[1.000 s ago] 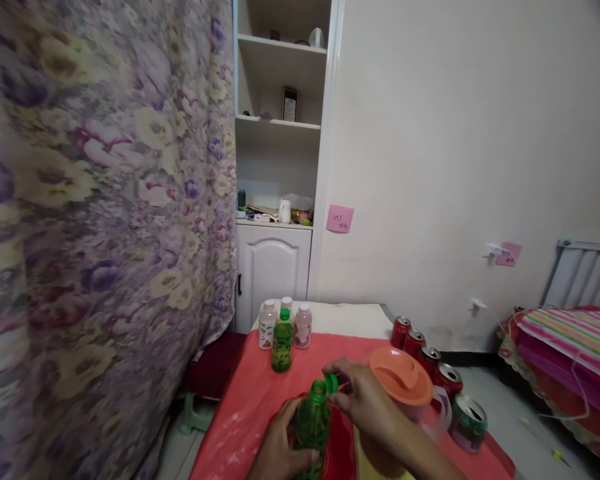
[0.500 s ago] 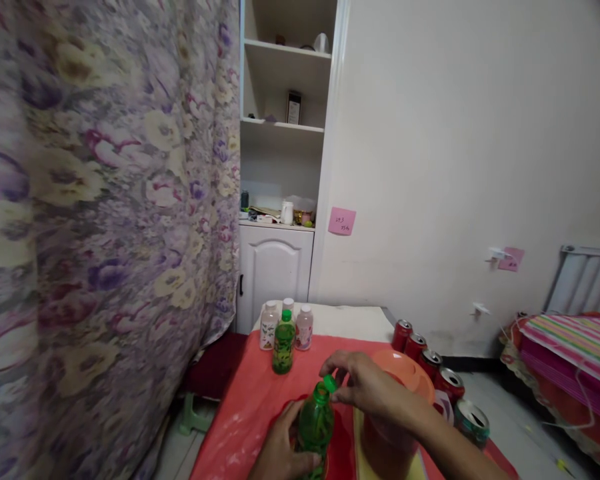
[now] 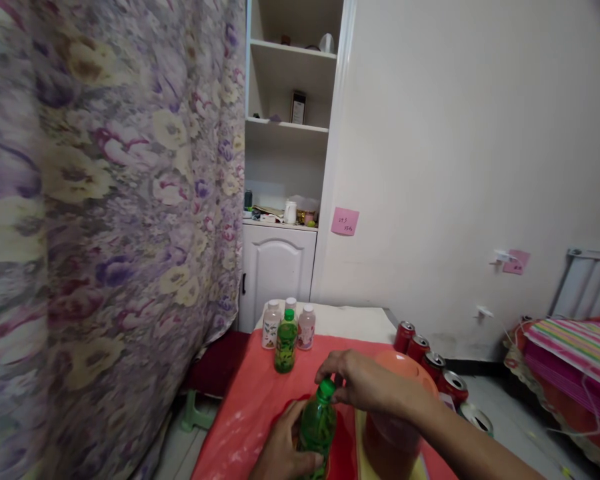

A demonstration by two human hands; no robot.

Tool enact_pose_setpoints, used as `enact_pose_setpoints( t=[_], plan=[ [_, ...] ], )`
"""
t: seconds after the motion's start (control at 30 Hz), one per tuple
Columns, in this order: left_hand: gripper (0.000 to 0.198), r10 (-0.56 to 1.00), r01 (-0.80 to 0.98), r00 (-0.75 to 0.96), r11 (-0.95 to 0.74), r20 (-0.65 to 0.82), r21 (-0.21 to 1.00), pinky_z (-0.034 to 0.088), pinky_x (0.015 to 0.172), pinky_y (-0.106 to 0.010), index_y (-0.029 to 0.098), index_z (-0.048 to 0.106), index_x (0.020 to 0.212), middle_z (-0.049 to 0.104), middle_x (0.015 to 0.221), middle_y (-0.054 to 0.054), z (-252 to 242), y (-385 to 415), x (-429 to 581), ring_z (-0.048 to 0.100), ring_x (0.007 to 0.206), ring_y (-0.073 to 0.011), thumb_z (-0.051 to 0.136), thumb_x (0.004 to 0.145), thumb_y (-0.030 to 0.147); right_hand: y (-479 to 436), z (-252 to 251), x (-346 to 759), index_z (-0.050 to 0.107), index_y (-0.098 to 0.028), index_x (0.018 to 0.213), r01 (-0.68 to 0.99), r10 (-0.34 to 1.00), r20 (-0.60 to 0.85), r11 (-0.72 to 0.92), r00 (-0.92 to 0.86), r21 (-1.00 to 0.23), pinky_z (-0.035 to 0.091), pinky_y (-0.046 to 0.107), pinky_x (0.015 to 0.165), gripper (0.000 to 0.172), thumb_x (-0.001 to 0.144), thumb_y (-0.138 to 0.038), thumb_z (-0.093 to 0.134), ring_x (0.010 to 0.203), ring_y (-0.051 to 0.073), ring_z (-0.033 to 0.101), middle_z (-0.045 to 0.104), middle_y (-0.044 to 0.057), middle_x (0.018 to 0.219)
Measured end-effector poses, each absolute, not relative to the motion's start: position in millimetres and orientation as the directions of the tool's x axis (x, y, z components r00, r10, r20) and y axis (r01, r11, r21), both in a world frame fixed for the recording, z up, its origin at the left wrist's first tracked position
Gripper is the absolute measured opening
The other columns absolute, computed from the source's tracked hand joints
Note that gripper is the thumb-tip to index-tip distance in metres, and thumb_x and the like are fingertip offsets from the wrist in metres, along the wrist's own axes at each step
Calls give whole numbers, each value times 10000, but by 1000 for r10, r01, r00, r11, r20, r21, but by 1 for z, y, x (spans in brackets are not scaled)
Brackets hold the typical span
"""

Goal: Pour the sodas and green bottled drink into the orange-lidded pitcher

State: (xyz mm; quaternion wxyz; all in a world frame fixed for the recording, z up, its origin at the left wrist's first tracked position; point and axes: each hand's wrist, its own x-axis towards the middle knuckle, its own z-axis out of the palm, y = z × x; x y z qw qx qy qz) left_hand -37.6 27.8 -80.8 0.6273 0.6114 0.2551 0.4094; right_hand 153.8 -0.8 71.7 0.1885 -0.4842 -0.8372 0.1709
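Note:
My left hand is wrapped round the body of a green bottle, which stands nearly upright at the front of the red-covered table. The fingers of my right hand hold the green cap, which sits on the bottle's mouth. Below my right forearm stands an orange-lidded container, partly hidden by the arm. A second green bottle, capped, stands farther back.
Clear bottles with white caps stand behind the second green bottle. Several opened cans line the table's right edge. A floral curtain hangs at left, and a shelf cabinet stands behind.
The green cap has moved from beside the bottle's mouth, where it was tilted, onto the mouth. My right hand has shifted slightly left with it. My left hand keeps its hold.

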Motion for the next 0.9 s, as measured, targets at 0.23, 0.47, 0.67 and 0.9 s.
enact_pose_setpoints(
  t=[0.23, 0.47, 0.67, 0.9],
  plan=[
    [620, 840, -152, 518, -94, 161, 984, 477, 857, -359, 178, 667, 1071, 666, 1023, -32, -80, 28, -37, 634, 1000, -290, 696, 470, 31, 2, 70, 158, 749, -237, 1014, 690, 784, 206, 616, -586, -381, 505, 296, 860, 286, 811, -97, 607, 927, 192, 652, 730, 56, 1022],
    [597, 835, -135, 527, -104, 160, 985, 465, 828, -342, 193, 682, 1037, 657, 996, -21, -78, 28, -36, 619, 971, -279, 706, 456, 60, 9, 65, 162, 751, -238, 949, 650, 735, 192, 669, -650, -362, 495, 270, 818, 250, 805, -87, 614, 860, 168, 633, 710, 22, 932],
    [627, 840, -154, 526, -64, 136, 986, 468, 837, -344, 193, 686, 1052, 607, 954, -10, -77, 27, -35, 614, 978, -282, 684, 446, 33, 9, 72, 163, 746, -224, 967, 633, 701, 148, 700, -698, -330, 490, 257, 787, 234, 856, -109, 575, 821, 155, 624, 701, 26, 938],
    [608, 839, -165, 519, -92, 165, 982, 471, 834, -338, 192, 698, 1034, 607, 947, -7, -75, 24, -36, 611, 952, -267, 704, 445, 40, 12, 77, 163, 731, -220, 1023, 596, 648, 96, 741, -756, -310, 505, 267, 831, 239, 889, -124, 557, 849, 156, 632, 709, 35, 981]
  ],
)
